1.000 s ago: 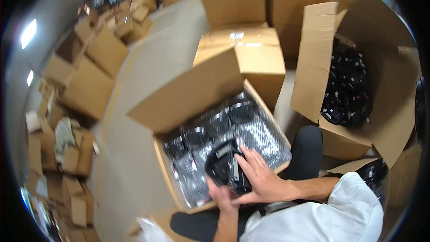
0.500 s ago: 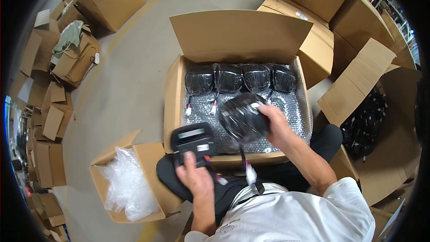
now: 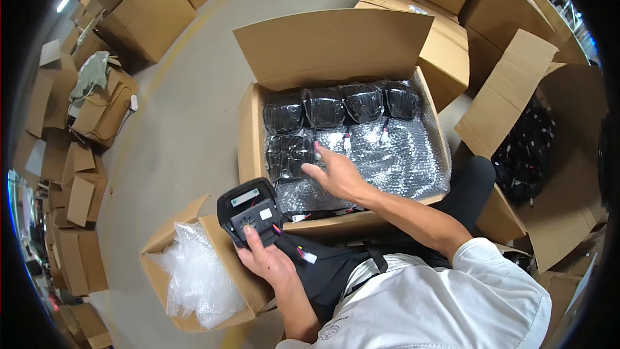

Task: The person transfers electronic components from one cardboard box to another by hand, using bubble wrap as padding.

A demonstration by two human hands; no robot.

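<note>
My left hand grips a black plastic housing with its back side up. Coloured wires run from it to a white connector. Over the open carton, my right hand is empty, thumb and forefinger apart, beside a film-wrapped black unit. A small pinkish tip near the forefinger is too small to make out. Several more wrapped black units stand in a row along the carton's far wall. Bubble wrap lines the carton, and white connectors lie on it.
A smaller carton at the lower left holds loose bubble wrap. On the right, an open carton contains a pile of black wired parts. Closed cartons stand behind, and stacked boxes line the far left.
My right hand has set the wrapped black unit down in the carton's left part, below the row, and let go of it. The left hand has moved slightly left and down with the housing.
</note>
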